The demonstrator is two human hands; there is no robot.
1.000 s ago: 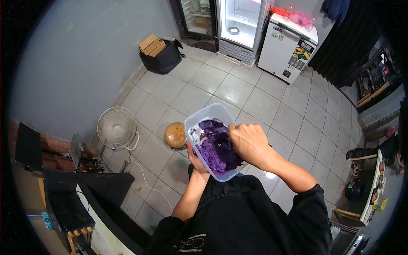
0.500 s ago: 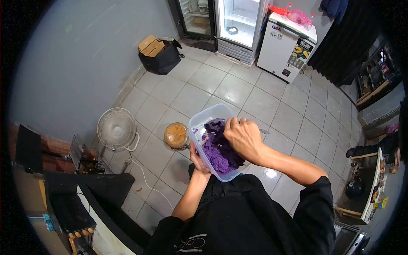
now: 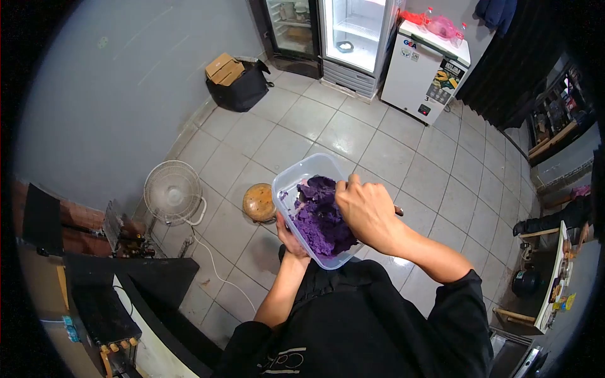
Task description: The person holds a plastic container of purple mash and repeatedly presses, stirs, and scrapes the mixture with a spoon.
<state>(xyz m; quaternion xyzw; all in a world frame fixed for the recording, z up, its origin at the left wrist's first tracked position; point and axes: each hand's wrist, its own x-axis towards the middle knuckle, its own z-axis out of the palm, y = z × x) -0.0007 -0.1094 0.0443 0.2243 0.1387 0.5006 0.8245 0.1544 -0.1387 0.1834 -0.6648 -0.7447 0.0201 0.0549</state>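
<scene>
A clear plastic container (image 3: 292, 178) holds a crumbly purple mass (image 3: 320, 225) and is tilted in front of my body. My left hand (image 3: 291, 238) grips its lower left side, fingers wrapped under the wall. Over the right side of the container, my right hand (image 3: 370, 211) is closed round a utensil, whose handle end (image 3: 398, 211) sticks out to the right of the fist. The utensil's other end is hidden by the hand and the purple mass. Just left of the container is a round jar (image 3: 258, 203) with orange-brown contents, partly covered by the container.
A white fan (image 3: 173, 192) stands at the left, its cord on the tiled floor (image 3: 277, 148). A black bag (image 3: 239, 92) with cardboard, an open lit fridge (image 3: 354, 38) and a white chest freezer (image 3: 419, 75) stand ahead. A person's dark-clothed leg (image 3: 554, 220) shows at right.
The container has shifted slightly left, covering more of the jar's side. My right hand has turned a little, and the utensil's handle end now sits lower and closer to the fist.
</scene>
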